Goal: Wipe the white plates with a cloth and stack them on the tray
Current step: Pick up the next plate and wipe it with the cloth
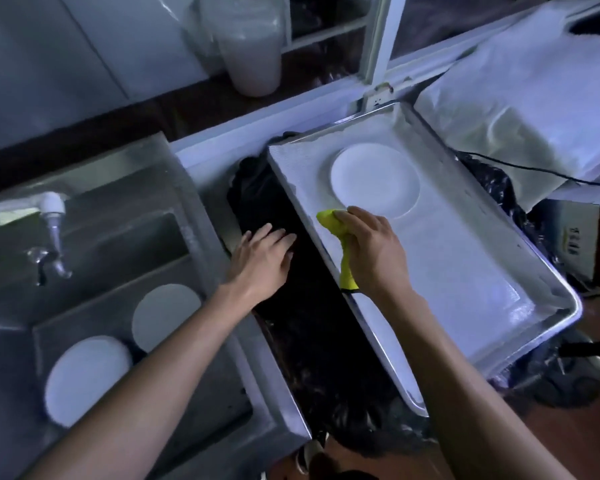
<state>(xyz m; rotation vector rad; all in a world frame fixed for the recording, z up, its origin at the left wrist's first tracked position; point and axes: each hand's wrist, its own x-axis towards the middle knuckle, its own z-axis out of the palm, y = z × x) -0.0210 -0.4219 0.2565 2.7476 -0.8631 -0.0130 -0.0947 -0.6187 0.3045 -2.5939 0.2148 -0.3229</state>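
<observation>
A white plate [374, 178] lies flat on the cloth-lined metal tray [520, 327] at the right. My right hand [371, 251] hovers over the tray's left side, just below that plate, and grips a bunched yellow cloth [336, 237]. My left hand [262, 258] is empty, fingers straight, over the dark gap between sink and tray. Two more white plates sit in the steel sink [201, 403] at the lower left, one [85, 379] nearer to me and one [165, 315] behind it, partly hidden by my left forearm.
A tap [54, 233] juts over the sink's far basin. Dark plastic sheeting [312, 337] fills the gap between sink and tray. A plastic-wrapped stack of containers [253, 50] stands at the back. White cloth [534, 95] covers a surface at the far right, with a black cable [534, 169] along it.
</observation>
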